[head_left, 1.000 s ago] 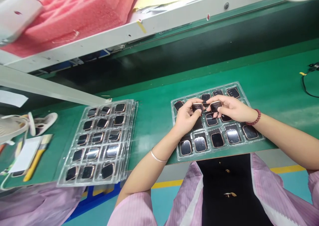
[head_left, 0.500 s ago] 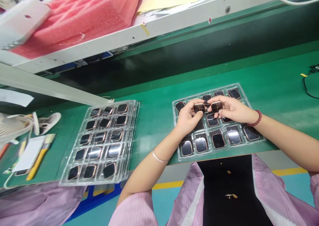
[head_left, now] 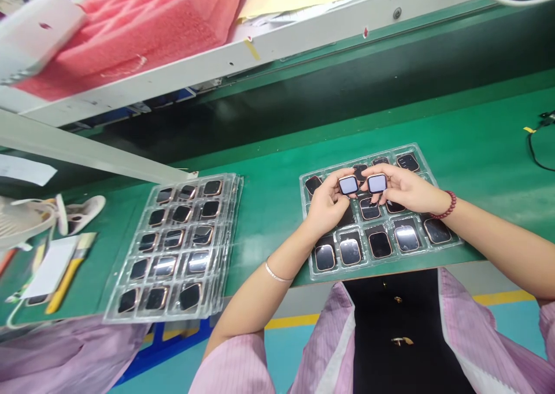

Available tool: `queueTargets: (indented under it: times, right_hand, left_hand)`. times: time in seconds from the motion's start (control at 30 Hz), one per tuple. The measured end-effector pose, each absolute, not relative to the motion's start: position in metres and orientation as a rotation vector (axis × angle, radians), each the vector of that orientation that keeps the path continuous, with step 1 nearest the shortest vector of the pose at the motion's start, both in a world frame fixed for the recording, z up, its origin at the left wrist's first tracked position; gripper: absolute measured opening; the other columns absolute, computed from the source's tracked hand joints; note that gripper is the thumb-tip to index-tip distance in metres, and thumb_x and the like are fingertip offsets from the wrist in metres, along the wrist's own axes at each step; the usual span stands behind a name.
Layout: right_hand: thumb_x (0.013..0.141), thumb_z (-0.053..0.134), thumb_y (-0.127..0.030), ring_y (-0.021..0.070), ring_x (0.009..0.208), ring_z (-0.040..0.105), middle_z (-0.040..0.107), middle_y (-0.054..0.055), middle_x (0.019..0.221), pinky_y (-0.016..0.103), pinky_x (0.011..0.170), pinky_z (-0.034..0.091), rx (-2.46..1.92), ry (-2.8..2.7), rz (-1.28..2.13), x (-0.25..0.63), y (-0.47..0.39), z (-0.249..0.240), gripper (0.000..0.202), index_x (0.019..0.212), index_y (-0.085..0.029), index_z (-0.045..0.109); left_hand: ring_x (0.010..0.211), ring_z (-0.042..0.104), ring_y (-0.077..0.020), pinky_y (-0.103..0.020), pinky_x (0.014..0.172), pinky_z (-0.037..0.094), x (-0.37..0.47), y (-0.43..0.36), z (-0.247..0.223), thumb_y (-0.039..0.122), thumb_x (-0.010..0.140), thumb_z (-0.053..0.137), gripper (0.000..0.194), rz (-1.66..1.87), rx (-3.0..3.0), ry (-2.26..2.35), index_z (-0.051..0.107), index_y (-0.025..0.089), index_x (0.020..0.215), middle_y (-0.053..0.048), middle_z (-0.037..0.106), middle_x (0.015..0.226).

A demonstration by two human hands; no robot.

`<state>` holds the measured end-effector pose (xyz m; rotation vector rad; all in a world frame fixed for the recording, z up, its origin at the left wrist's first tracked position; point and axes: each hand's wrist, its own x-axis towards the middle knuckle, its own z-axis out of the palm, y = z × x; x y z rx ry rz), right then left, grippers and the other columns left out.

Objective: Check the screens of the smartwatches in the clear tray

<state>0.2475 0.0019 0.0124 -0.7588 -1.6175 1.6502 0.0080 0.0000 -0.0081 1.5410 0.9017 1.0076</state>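
Left hand (head_left: 326, 203) grasps a square watch unit (head_left: 348, 185); right hand (head_left: 403, 190) grasps a second unit (head_left: 377, 183) just beside it (both lit pale), the pair held above a clear plastic tray (head_left: 363, 249) of dark-faced units (head_left: 380, 245) on the green bench (head_left: 269, 209).

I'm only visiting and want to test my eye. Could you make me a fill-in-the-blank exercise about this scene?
1. The left hand and right hand hold ____ watch-like devices in total.
2. The beaded bracelet is on the ____ wrist.
3. The stacked trays lie to the ____ of the tray beneath the hands.
4. The paintbrush has a ____ handle.
Missing words: two; right; left; yellow.
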Motion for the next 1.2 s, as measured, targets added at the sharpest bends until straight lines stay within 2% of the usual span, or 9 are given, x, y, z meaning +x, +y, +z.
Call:
queueTargets:
  times: [0.2,0.4,0.57,0.97,1.07,1.2]
  right_hand:
    - [0.083,0.058,-0.002,0.0156,0.09,0.077,0.072,0.008,0.121,0.028,0.077,0.066,-0.761,-1.645,1.639,0.247,0.0009,0.012,0.055,0.135,-0.02,0.057]
    - [0.087,0.058,-0.006,0.0144,0.082,0.076,0.074,0.007,0.115,0.029,0.079,0.067,-0.75,-1.643,1.645,0.2463,-0.0007,0.014,0.046,0.131,-0.019,0.06]
    - [0.088,0.059,-0.006,0.0136,0.082,0.075,0.073,0.007,0.115,0.028,0.078,0.067,-0.75,-1.636,1.654,0.2456,-0.0013,0.0152,0.044,0.13,-0.018,0.063]
    - [0.087,0.058,-0.007,0.0139,0.079,0.075,0.075,0.008,0.114,0.03,0.077,0.067,-0.77,-1.658,1.642,0.2457,-0.0018,0.0161,0.042,0.128,-0.017,0.064]
    - [0.086,0.058,-0.005,0.0136,0.078,0.076,0.075,0.008,0.114,0.028,0.077,0.067,-0.801,-1.653,1.648,0.2464,-0.0017,0.017,0.046,0.13,-0.017,0.063]
    - [0.088,0.058,-0.006,0.0125,0.076,0.075,0.076,0.007,0.112,0.028,0.077,0.067,-0.796,-1.623,1.661,0.2457,-0.0025,0.0182,0.042,0.128,-0.016,0.062]
  left_hand:
    - [0.104,0.073,-0.019,-0.032,0.087,0.064,0.0075,-0.0007,-0.007,0.012,0.077,0.06,0.055,1.007,1.537,0.905,0.059,0.02,0.131,-0.01,0.072,0.122]
    - [0.088,0.071,-0.0165,-0.026,0.074,0.06,0.0073,-0.0037,-0.0032,0.023,0.087,0.066,0.035,0.979,1.523,0.945,0.066,0.017,0.121,-0.009,0.074,0.107]
    - [0.087,0.069,-0.0166,-0.027,0.073,0.058,0.0073,-0.0059,-0.0028,0.022,0.087,0.065,0.034,0.97,1.586,0.999,0.069,0.018,0.12,-0.01,0.073,0.116]
    - [0.087,0.072,-0.0167,-0.024,0.068,0.056,0.0072,-0.0072,-0.001,0.021,0.087,0.064,0.031,0.991,1.59,1.008,0.07,0.017,0.117,-0.01,0.075,0.108]
    - [0.092,0.073,-0.0184,-0.025,0.07,0.058,0.0069,-0.0073,-0.0007,0.023,0.088,0.066,0.03,1.002,1.579,0.991,0.069,0.016,0.117,-0.01,0.075,0.108]
    - [0.088,0.073,-0.0182,-0.025,0.069,0.058,0.0063,-0.007,-0.0015,0.028,0.089,0.07,0.03,1.01,1.567,0.972,0.07,0.017,0.117,-0.01,0.075,0.104]
